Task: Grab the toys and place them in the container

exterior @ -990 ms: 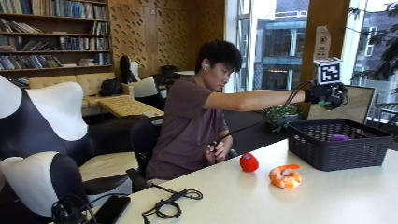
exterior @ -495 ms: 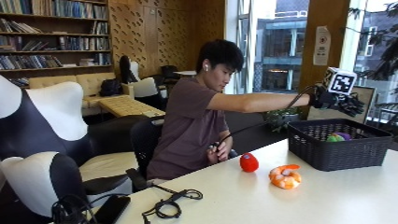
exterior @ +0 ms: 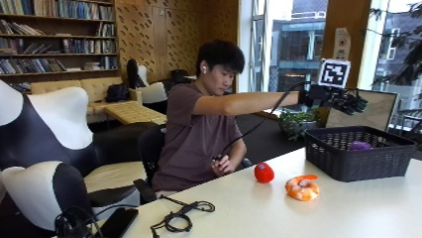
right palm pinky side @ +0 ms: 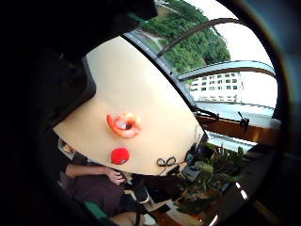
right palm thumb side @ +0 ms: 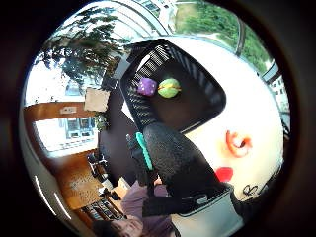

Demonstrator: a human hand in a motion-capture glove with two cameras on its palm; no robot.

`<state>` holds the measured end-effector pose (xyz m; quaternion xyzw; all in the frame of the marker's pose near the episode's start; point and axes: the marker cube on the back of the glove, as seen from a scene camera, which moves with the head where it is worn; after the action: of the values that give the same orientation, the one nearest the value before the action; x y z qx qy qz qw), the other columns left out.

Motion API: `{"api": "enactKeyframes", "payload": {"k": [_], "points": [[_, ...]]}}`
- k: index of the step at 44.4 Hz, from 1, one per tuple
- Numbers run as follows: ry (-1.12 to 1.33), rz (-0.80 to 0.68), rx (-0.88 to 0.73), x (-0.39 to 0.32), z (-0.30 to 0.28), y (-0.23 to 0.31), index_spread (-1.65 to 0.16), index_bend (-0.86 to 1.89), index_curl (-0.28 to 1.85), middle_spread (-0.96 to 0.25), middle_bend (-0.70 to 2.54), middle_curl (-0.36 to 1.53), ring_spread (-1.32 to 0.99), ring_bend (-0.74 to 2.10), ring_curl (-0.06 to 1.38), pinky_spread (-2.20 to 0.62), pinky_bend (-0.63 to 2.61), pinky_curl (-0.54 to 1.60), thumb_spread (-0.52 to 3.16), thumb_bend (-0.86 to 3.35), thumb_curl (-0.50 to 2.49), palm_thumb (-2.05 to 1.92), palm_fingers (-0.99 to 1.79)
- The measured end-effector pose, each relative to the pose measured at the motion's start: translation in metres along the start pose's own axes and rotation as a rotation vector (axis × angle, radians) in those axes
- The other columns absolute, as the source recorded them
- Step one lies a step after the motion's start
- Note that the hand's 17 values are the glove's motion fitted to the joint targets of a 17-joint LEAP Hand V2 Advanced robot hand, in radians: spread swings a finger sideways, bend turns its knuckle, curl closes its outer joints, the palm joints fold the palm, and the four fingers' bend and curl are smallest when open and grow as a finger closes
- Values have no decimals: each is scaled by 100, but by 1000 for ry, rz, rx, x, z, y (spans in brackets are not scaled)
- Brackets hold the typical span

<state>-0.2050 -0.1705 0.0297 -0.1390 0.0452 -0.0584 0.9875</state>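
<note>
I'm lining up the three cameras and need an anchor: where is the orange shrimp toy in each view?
Outside view: the orange shrimp toy lies on the table, in front of the black basket.
Thumb side palm view: it lies on the table just outside the basket.
Little finger side palm view: it lies on the table; the basket is not in view.
Shared landmark: the red toy lies beside it in all three.

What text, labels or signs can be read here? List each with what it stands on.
None can be read.
White sign on the wooden pillar: print too small to read.
Book spines on the shelves: too blurred to read.
The basket, red toy and orange toy show no text.
</note>
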Motion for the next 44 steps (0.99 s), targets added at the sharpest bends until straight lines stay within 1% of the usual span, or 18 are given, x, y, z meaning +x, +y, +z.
{"api": "enactKeyframes", "payload": {"k": [4,8,11,15,16,19,20,23,24,26,29,32,33,34,36,41,44], "points": [[29,-78,-4,39,12,18,-23,7,30,0,11,33,5,42,27,5,86,36,115,-8,26,-11,-28],[70,-24,-28,73,41,27,-23,8,27,-1,10,31,5,42,28,5,85,36,115,-8,24,-11,-26],[76,-62,-63,96,71,32,-23,8,26,-1,11,29,5,42,28,5,85,36,116,-7,23,-10,-25],[-8,0,-126,102,121,32,-23,8,25,-1,11,28,5,42,28,5,85,36,117,-7,22,-9,-25],[4,2,-146,105,137,32,-23,9,24,-1,11,28,5,41,28,5,84,35,117,-7,22,-10,-24],[143,-37,-208,127,184,32,-23,9,23,-1,11,27,5,40,28,5,84,35,118,-7,22,-9,-25],[115,-53,-229,127,197,33,-23,8,23,-1,11,26,5,40,28,5,85,36,118,-7,21,-9,-25],[-196,-102,-292,106,230,35,-23,9,22,-1,11,26,5,38,28,5,85,36,119,-6,21,-8,-26],[-259,-120,-308,103,241,36,-23,8,22,-1,12,25,5,38,28,5,84,36,119,-6,21,-8,-26],[-288,-160,-318,102,265,39,-23,10,22,-1,12,25,5,35,28,5,81,35,120,-5,21,-7,-29],[-266,-220,-261,104,288,42,-24,12,22,-2,12,25,4,31,27,4,75,34,121,-4,21,-6,-30],[-252,-255,-163,105,295,44,-25,12,22,-4,12,24,3,27,27,4,70,32,121,-4,22,-5,-29],[-240,-261,-141,104,296,44,-25,12,22,-5,12,24,2,27,27,4,69,32,121,-5,21,-6,-28],[-223,-265,-126,102,297,45,-25,14,23,-7,13,24,2,27,27,3,69,32,120,-4,22,-5,-20],[-185,-274,-105,98,299,46,-25,13,23,-8,13,24,1,28,27,3,69,32,119,-4,22,-4,-17],[-148,-303,-44,95,299,48,-24,7,21,-9,15,24,-3,35,29,0,74,33,118,-4,23,-4,-10],[-136,-316,36,91,302,49,-23,5,19,-8,20,26,-7,45,32,-3,76,34,118,-4,24,-4,-3]]}}
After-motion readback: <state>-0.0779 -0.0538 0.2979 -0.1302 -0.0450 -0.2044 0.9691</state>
